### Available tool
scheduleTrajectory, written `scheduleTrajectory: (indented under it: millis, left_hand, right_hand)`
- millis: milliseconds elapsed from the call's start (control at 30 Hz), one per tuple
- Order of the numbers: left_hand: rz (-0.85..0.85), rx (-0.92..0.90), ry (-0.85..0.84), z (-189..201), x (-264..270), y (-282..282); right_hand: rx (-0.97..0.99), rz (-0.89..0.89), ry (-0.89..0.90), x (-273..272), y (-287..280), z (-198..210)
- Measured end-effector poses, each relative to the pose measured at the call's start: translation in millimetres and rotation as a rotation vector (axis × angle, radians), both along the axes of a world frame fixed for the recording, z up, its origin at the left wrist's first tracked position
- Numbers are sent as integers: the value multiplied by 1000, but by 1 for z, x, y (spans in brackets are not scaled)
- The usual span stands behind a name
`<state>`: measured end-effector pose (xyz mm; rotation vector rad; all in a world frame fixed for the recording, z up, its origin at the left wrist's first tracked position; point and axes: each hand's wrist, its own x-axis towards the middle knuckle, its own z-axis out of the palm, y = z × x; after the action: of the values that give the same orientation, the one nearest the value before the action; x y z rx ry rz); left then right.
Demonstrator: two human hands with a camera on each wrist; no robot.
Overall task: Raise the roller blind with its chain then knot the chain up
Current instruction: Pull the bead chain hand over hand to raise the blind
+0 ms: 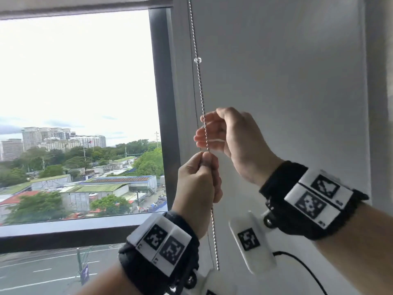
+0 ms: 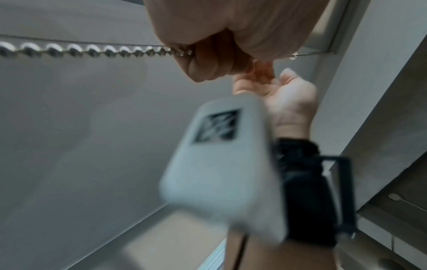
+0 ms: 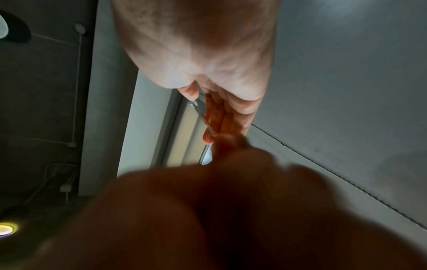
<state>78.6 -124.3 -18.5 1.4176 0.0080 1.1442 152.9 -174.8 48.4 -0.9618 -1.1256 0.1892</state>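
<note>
Pinching the bead chain, the left hand grips it; right hand relaxed, fingers loose.

Upper-storey room in a city building, home or office not determinable. Evidence: large window in a dark frame, overlooking tower blocks, low metal-roofed sheds, trees and a marked road far below; grey roller blind raised near the top; bead chain hanging beside a plain white wall; recessed ceiling light, lit.
</note>
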Motion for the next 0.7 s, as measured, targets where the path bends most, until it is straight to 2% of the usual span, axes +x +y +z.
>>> scheduleTrajectory:
  millis: [100,200,400,600,700]
  left_hand:
    - [21,-10,42,-20,2,-1]
    - [34,4,71,-33,1,-2]
    - [-14,-5,84,-42,-2,-2]
    - [-210,-63,142,-57,1,-3]
    - [-213,-46,113,-50,4,1]
  right_hand:
    - [-33,110,32,-10,5,26]
    - [-66,173,93,-16,11,29]
    - [-21,169,100,-22,9,12]
    - [-10,128,84,-19,6,-19]
    - [-9,137,118,-16,6,-36]
